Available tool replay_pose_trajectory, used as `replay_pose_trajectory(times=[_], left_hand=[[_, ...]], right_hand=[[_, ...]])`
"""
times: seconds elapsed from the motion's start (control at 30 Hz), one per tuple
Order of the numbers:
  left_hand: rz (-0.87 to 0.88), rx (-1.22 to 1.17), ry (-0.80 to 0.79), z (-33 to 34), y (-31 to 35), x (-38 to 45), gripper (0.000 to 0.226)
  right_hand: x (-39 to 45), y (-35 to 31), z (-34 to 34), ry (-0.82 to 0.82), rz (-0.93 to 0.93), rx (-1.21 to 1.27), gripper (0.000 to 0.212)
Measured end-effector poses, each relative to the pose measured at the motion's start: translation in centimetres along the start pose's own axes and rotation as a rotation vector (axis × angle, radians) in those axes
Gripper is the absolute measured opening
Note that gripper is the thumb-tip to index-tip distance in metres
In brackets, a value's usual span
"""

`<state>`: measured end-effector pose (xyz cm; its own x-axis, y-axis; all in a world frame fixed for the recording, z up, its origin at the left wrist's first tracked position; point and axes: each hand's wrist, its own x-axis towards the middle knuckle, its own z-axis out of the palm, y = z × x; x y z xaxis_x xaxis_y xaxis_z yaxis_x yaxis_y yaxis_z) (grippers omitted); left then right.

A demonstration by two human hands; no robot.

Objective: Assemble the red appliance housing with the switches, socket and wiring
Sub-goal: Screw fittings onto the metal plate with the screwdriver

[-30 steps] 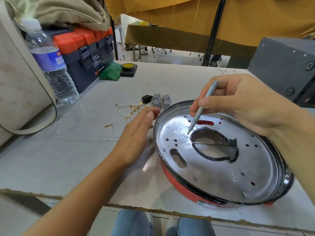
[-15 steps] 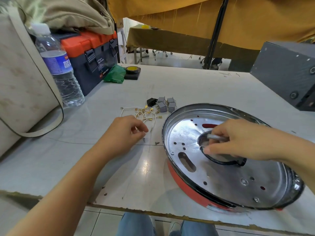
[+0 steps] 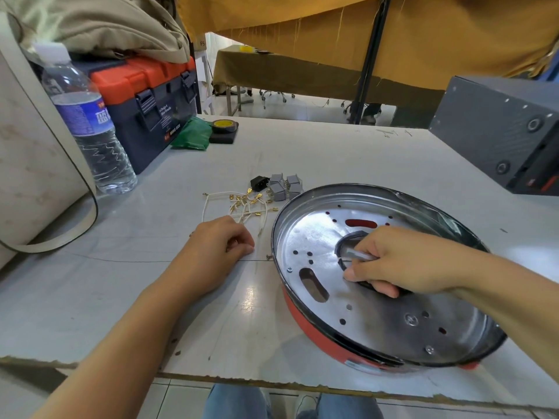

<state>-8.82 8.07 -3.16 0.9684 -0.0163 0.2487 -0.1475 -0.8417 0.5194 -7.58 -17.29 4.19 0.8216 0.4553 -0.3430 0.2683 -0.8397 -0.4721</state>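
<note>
At the far left of the bench (image 3: 90, 297) a cream bag (image 3: 27, 164) is cut off by the frame edge, with a water bottle (image 3: 87, 131) just beside it and an orange-lidded toolbox (image 3: 148, 98) behind. A green cloth (image 3: 191, 134) and a roll of tape (image 3: 223, 126) lie near the toolbox. The left hand (image 3: 217, 246) rests on the bench with its fingers (image 3: 242, 247) curled under toward the palm — whether they pinch anything cannot be told, since the fingertips are hidden. Just beyond the knuckles lie the white wires with brass terminals (image 3: 242, 204), then a black socket (image 3: 259, 182) and a cluster of grey switches (image 3: 284, 186), touching one another. To the right sits the red appliance housing (image 3: 320, 325), tilted, its metal plate (image 3: 378, 316) facing up. The right hand (image 3: 402, 261) lies over the plate's central opening, fingers clamped on a slim grey tool (image 3: 358, 254) — only a short piece of the shaft shows, its tip hidden. A dark grey box (image 3: 496, 128) runs off the right edge.
</note>
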Motion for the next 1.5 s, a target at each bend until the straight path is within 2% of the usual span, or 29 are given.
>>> replay_pose_trajectory(times=[0.13, 0.33, 0.47, 0.53, 0.6, 0.63, 0.7, 0.77, 0.87, 1.03, 1.27, 1.4, 1.5], left_hand=[[0.068, -0.049, 0.108, -0.2, 0.2, -0.2, 0.007], [0.019, -0.241, 0.270, -0.7, 1.1, 0.0, 0.017], [0.018, -0.375, 0.312, -1.6, 2.3, 0.1, 0.020], [0.038, -0.414, 0.302, -2.0, 3.2, 0.0, 0.017], [0.074, -0.411, 0.270, -2.2, 4.3, 0.0, 0.017], [0.092, -0.408, 0.248, -2.3, 4.9, 0.1, 0.016], [0.122, -0.398, 0.197, -2.1, 6.2, 0.2, 0.014], [0.148, -0.392, 0.141, -1.7, 7.5, 0.2, 0.014], [0.176, -0.389, 0.060, -0.6, 9.2, 0.0, 0.014], [0.200, -0.292, 0.054, 0.3, 9.9, 0.3, 0.018], [0.195, -0.117, -0.012, -0.7, 8.1, 2.7, 0.008], [0.238, -0.035, 0.037, -1.3, 7.8, 4.0, 0.007], [0.275, 0.000, 0.066, -1.5, 8.1, 4.1, 0.008]], right_hand=[[0.3, -0.6, 0.4, 0.046, 0.009, -0.006, 0.057], [1.3, -1.1, 0.8, 0.133, 0.026, 0.079, 0.048], [1.2, -1.3, -0.2, 0.068, -0.010, 0.129, 0.039], [0.6, -0.9, -1.6, 0.088, -0.057, 0.127, 0.040], [0.4, 0.4, -3.2, 0.219, -0.102, -0.010, 0.040], [0.5, 1.2, -4.0, 0.294, -0.103, -0.103, 0.034], [0.9, 3.2, -5.1, 0.429, -0.054, -0.252, 0.018], [1.4, 5.0, -5.3, 0.524, 0.008, -0.356, 0.018], [1.8, 6.4, -4.9, 0.533, 0.054, -0.411, 0.033], [2.4, 7.3, -4.4, 0.585, 0.032, -0.422, 0.024], [1.9, 8.3, -4.1, 0.693, 0.034, -0.445, 0.021], [1.5, 8.5, -4.0, 0.717, 0.081, -0.423, 0.032], [1.4, 8.2, -4.0, 0.686, 0.130, -0.439, 0.024]])
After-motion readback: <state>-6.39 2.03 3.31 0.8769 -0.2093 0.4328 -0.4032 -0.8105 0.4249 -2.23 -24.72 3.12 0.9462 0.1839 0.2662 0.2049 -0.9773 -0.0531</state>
